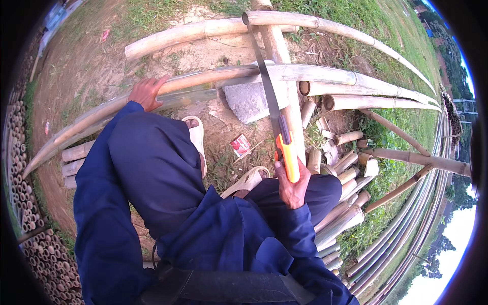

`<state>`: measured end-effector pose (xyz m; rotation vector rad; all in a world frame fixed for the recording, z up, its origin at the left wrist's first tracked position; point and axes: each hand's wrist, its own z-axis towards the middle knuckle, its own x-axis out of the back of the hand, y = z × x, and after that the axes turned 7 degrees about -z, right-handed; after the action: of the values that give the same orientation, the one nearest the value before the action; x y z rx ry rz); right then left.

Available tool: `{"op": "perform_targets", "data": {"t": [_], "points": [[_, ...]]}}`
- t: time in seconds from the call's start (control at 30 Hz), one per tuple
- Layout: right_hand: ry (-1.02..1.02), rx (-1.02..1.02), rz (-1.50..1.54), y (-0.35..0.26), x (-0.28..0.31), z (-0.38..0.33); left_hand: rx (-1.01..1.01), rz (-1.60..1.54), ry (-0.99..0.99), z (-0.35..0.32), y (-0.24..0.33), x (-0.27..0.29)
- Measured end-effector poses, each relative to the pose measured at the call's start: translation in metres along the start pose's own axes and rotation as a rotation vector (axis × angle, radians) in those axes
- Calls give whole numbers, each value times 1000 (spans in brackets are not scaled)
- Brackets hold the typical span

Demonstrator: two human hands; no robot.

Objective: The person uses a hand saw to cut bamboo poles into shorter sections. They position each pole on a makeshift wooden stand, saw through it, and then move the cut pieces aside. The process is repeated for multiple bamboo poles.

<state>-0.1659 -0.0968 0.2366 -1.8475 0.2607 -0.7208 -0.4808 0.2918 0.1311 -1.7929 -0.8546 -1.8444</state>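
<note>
My right hand (295, 186) is wrapped round the orange and yellow handle of a hand saw (272, 104). The saw's long blade points away from me and lies across a long bamboo pole (213, 75). That pole runs from left to right in front of my knees. My left hand (148, 93) rests on the same pole, left of the blade, with the fingers over its top and the thumb side partly hidden. Under the pole by the blade sits a pale stone block (246, 103), beside an upright-running bamboo support (297, 122).
Beyond lie a bamboo length (173, 40) and another pole (356, 38). Cut bamboo pieces (340, 218) are heaped by my right knee. Long poles (406, 223) lie at the right, and stacked bamboo ends (25, 198) at the left. A red and white packet (241, 146) is between my feet.
</note>
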Motion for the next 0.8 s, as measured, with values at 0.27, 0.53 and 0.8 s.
{"op": "perform_targets", "data": {"t": [0.27, 0.53, 0.8], "points": [[-10, -19, -23, 0, 2, 15, -60, -44, 92, 2, -2, -3], [87, 136, -33, 27, 0, -19, -49, -36, 103, 3, 5, 3], [20, 74, -145, 16, -10, 9, -40, -42, -18, 8, -10, 2]]}}
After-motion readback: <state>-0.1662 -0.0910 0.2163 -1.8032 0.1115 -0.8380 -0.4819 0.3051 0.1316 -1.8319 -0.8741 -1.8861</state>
